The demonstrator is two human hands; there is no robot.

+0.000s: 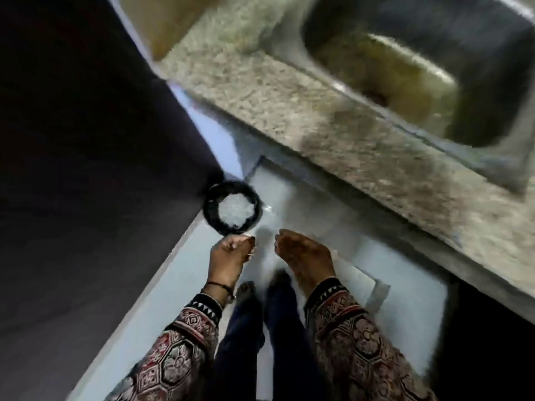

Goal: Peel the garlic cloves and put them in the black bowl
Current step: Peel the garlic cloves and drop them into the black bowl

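Left hand [228,256]: fingers curled; I cannot tell whether they pinch anything.
Right hand [301,253]: 3 o'clock of it; curled, grip unclear.
Black bowl [211,211]: just at its 12 o'clock, pale garlic cloves [234,211] inside.

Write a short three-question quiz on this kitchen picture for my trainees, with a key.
1. True or false: the bowl holds white pieces.
2. Which lies nearest the bowl? A) left hand B) right hand C) sink
3. Fill in: the sink is set in a speckled ____.

Key: 1 true; 2 A; 3 counter.
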